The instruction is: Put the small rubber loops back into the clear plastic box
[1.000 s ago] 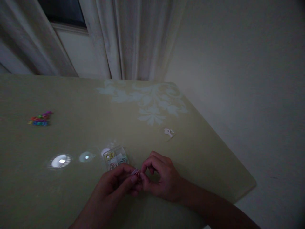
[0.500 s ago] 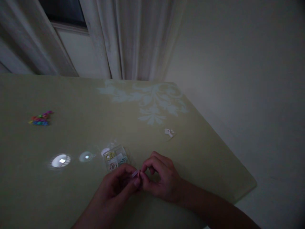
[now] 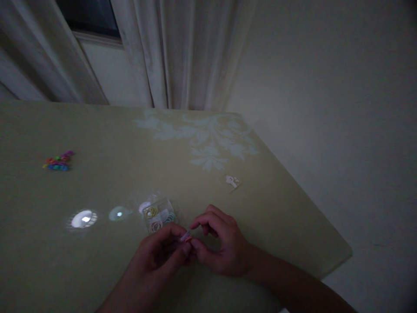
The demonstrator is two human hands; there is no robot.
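My left hand is closed, with a small bundle of pink and white hair ties pinched between thumb and forefinger. Much of the bundle is hidden by the fingers. On its right side, the thumb of my right hand touches or nearly touches the bundle, while the forefinger is lifted apart from the thumb. Just behind my left hand lies a clear compartment box. Yellow, pale pink and teal ring-shaped hair ties sit in its separate sections.
A pile of small multicoloured pieces lies at the left of the table. A small white tag or wrapper lies beyond my right hand. Curtains hang behind the far edge, and a wall stands at the right.
My right forefinger has lifted up off the hair ties, opening its pinch with the thumb. The left hand keeps its hold in nearly the same place.
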